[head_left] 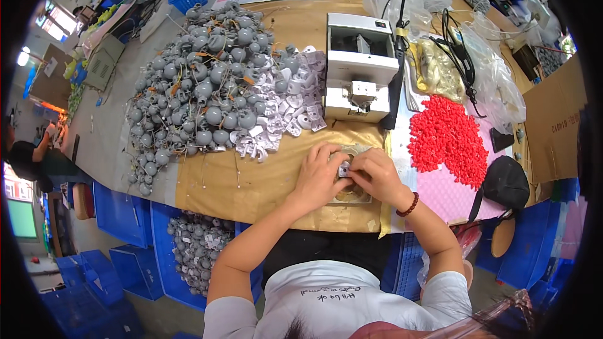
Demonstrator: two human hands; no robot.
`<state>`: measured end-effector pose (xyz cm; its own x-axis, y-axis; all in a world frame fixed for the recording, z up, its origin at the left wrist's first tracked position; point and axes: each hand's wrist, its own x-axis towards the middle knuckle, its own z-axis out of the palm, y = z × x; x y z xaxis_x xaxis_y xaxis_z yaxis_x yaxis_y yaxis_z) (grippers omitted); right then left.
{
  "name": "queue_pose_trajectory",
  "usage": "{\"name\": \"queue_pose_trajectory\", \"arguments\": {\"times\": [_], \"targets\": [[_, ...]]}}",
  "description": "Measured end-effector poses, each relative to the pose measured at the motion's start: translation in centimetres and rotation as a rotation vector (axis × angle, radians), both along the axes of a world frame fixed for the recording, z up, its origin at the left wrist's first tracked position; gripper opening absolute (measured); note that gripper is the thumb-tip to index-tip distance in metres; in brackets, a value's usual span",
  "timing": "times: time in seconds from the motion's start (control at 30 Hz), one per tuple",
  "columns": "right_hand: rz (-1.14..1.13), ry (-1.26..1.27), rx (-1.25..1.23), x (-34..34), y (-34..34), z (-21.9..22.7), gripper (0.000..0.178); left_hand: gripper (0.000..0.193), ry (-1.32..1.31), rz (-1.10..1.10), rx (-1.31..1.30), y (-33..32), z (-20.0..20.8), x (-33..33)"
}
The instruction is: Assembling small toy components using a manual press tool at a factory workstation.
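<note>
My left hand (pixel 317 176) and my right hand (pixel 378 177) meet at the near edge of the table. Between their fingertips is a small white plastic part (pixel 343 170), gripped from both sides. Beneath it lies a square, yellowish clear base with a round shape on it (pixel 355 196), mostly covered by my hands. Just beyond stands a white and black bench machine (pixel 358 105). Loose white plastic parts (pixel 292 103) are piled to the left of the machine. Next to them spreads a big heap of grey, round-headed parts with thin wires (pixel 207 88).
A mound of small red parts (pixel 447 141) lies on pink sheeting at right, beside a black cap (pixel 506 182). Blue bins stand below the table; one holds grey parts (pixel 200 248). A cable (pixel 461 56) and plastic bags lie far right. Another person's arm (pixel 43 144) shows at far left.
</note>
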<state>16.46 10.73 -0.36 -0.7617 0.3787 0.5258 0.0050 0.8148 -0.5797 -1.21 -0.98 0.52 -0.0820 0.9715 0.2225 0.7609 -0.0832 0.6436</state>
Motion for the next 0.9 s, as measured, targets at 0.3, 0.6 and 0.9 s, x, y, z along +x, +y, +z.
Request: {"name": "queue_pose_trajectory", "arguments": {"times": [0.3,0.6,0.9], "targets": [[-0.037,-0.031,0.240,-0.3,-1.1,-0.7,0.022,0.039,0.015,0.129,0.137,1.3,0.7,-5.4],[-0.054,-0.057,0.101,0.4,-1.3,-0.4,0.030,0.027,0.009,0.665,0.159,12.8,2.7,-15.8],[-0.027,0.166,-0.472,0.1,-0.5,2.7,0.027,0.017,-0.616,0.321,0.301,9.1,13.1,-11.9]]}}
